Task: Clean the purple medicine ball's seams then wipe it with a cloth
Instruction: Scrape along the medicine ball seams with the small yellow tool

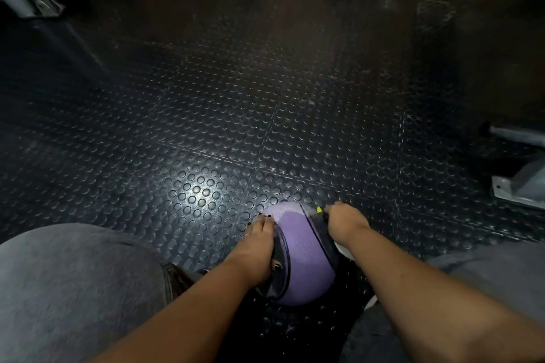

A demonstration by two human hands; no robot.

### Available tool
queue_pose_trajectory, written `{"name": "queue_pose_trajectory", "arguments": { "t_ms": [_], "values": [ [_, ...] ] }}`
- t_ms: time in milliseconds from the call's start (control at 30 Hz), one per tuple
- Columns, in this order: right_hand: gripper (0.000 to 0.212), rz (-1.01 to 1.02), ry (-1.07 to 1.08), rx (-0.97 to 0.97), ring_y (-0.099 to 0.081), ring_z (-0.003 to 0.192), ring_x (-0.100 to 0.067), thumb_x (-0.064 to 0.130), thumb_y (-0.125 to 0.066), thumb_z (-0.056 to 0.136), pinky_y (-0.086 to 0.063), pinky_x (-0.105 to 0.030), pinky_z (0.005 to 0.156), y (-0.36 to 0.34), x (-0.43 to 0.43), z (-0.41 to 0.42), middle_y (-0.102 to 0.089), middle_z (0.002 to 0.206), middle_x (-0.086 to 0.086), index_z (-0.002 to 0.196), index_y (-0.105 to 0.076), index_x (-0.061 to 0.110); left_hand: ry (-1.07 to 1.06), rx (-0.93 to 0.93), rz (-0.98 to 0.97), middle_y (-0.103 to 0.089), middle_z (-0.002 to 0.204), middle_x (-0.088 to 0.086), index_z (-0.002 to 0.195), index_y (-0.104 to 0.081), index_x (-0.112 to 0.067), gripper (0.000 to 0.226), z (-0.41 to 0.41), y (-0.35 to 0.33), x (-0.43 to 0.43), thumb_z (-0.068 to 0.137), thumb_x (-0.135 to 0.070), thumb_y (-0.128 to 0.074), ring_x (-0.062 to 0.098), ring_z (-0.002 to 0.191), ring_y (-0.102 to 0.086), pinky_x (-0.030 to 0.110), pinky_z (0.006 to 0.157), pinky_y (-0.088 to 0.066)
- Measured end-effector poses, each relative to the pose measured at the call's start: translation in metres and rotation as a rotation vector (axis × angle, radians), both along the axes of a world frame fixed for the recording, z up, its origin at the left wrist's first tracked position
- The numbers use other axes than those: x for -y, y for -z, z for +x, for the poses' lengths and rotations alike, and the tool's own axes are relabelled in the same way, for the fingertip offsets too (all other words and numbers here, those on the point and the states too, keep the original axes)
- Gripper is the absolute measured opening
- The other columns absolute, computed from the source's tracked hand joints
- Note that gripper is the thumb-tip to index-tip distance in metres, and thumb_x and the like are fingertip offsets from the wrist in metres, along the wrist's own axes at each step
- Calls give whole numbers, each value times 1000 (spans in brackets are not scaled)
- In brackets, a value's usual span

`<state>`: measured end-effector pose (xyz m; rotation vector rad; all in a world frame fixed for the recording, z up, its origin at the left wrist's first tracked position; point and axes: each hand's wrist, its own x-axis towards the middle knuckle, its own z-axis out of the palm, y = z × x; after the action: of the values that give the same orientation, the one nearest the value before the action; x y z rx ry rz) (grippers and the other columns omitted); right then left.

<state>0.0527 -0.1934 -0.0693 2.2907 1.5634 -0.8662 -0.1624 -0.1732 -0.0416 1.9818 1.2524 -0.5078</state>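
Note:
The purple medicine ball (300, 247) with dark bands and seams sits on the studded floor between my knees. My left hand (259, 241) lies flat against its left side, fingers straight along the band, steadying it. My right hand (345, 222) is at the ball's upper right, curled round a small tool with a yellow tip (319, 209) that touches the right seam. A bit of white cloth (343, 250) shows under my right wrist, mostly hidden.
Dark rubber floor tiles (236, 115) with round studs stretch ahead. Metal equipment feet with bolted plates stand at the right (519, 188) and far left (32, 0). My grey-clad knees (73, 280) flank the ball.

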Motion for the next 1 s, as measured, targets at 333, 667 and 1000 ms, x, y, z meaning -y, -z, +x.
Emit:
{"name": "queue_pose_trajectory", "arguments": {
  "t_ms": [333, 667, 1000],
  "values": [
    [36, 77, -110, -123, -62, 97, -30, 7, -47, 85, -53, -34, 81, -28, -13, -16, -64, 109, -12, 114, -67, 16, -51, 12, -33, 13, 166, 6, 159, 8, -11, 106, -10, 3, -8, 84, 2, -66, 30, 153, -6, 46, 124, -13],
    [35, 116, -166, 20, -60, 102, -30, 6, -50, 86, -53, -38, 84, -26, -13, -31, -54, 119, -7, 116, -64, 17, -53, 33, -1, 9, 166, 12, 158, 0, -7, 98, -6, 1, -3, 86, 0, -65, 33, 153, -10, 42, 124, -14],
    [37, 10, 39, -68, -63, 101, -26, 2, -46, 88, -53, -34, 88, 3, -6, 5, -67, 111, -9, 114, -67, 16, 35, 21, 14, 14, 166, 6, 158, 3, -11, 110, 1, 2, 6, 80, 1, -73, 32, 153, 2, 45, 124, -14]
  ]
}}
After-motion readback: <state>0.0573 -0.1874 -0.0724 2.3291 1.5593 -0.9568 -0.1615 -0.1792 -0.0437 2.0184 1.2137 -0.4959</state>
